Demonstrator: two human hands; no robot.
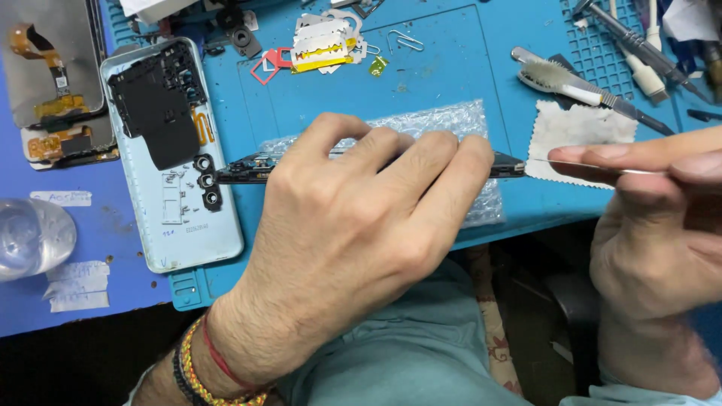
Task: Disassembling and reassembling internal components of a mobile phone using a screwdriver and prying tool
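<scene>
My left hand (353,225) grips a dark phone body (248,168) held on its edge over a sheet of bubble wrap (444,120) on the blue work mat (451,68). Only the phone's two ends show past my fingers. My right hand (654,225) pinches a thin metal blade (579,166) whose tip touches the phone's right end (510,165).
A pale blue phone back cover (188,218) with a black inner plate (154,105) lies at left, beside a detached screen (53,68). A cleaning cloth (583,128), a brush (560,79), screwdrivers (632,37), razor blades (323,41) and a clear round container (30,237) lie around.
</scene>
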